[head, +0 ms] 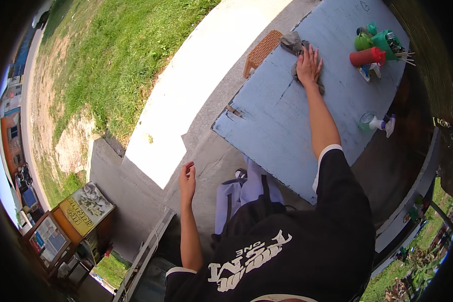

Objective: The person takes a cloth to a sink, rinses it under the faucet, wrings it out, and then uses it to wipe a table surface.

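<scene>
A grey cloth (292,42) lies bunched on a light-blue painted tabletop (264,102), near its far left edge. Pressed onto it with the palm down is my right hand (308,67), its fingers stretched over the fabric. Part of the cloth shows on both sides of the hand. My left hand (187,181) hangs off the table's near left side with loosely bent fingers and holds nothing. A clear spray bottle (369,121) with a white and purple trigger head is by the table's right edge.
A red squeeze bottle (366,56), a green bottle (362,41) and a green utensil holder (387,44) with cutlery stand together on the right. A brown woven-pattern plastic stool (263,51) touches the far left side. A food cart (85,211) stands at lower left, near grass.
</scene>
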Demonstrator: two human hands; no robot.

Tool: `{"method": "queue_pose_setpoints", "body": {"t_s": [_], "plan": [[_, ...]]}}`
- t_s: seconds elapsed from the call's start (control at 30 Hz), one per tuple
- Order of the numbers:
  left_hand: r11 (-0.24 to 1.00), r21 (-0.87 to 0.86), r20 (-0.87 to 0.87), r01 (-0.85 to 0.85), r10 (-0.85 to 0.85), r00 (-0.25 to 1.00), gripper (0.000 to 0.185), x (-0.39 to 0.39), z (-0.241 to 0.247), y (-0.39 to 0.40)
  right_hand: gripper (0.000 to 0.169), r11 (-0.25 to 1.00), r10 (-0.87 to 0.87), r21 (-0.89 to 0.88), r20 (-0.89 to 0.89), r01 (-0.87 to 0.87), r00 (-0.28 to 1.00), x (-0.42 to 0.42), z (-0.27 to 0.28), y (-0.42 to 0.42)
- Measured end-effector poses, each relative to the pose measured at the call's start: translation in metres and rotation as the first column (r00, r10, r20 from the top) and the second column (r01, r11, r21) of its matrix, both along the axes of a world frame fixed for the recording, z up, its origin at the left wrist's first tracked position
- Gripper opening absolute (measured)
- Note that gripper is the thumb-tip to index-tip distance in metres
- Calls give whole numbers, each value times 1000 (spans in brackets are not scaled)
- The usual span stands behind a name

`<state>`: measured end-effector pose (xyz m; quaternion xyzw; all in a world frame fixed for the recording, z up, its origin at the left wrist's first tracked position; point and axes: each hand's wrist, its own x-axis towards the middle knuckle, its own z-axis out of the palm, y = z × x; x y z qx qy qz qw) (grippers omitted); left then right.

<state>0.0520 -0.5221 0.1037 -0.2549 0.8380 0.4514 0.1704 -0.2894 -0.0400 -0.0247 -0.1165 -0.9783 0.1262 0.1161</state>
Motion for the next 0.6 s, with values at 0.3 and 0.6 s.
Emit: {"method": "queue_pose_setpoints", "body": {"t_s": [0.3,0.6], "plan": [[967,128,33,219,-225,974,42,-118,-11,1,31,908,301,-284,-66,-307,951,110,30,-134],[3,-445,-212,896,-972,-102,57,-245,-65,86,42,968,159,-212,101,-135,982,272,55,-117]]}}
